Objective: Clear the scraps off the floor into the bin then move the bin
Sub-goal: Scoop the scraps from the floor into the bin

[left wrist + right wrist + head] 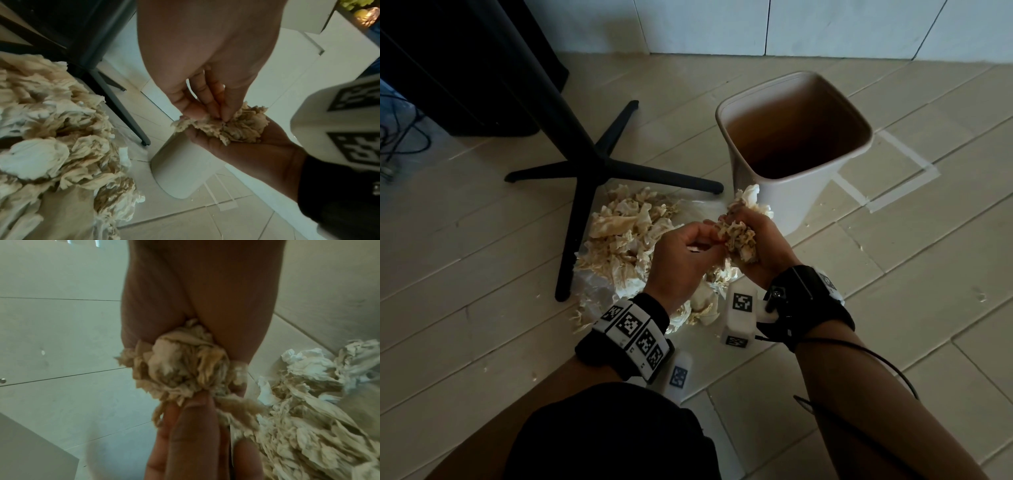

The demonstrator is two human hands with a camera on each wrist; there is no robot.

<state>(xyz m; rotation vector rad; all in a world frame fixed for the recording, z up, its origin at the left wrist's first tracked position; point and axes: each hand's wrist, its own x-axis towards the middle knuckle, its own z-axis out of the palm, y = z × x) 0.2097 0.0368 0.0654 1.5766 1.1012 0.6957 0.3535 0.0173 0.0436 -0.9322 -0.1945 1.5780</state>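
An office-like room (probably): tiled floor [482, 240], black pedestal table base [592, 164], cables [400, 137].

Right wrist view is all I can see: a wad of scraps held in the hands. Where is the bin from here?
Observer: The bin stands upright on the floor just beyond the right hand, which cups the wad of scraps while the left hand pinches it.
Operator: Is there anything in the bin?
Observer: No scraps show inside it in the head view, though its bottom is dark.
Operator: Is anything in the way around the pile?
Observer: A black stand leg lies on the floor along the left edge of the pile.
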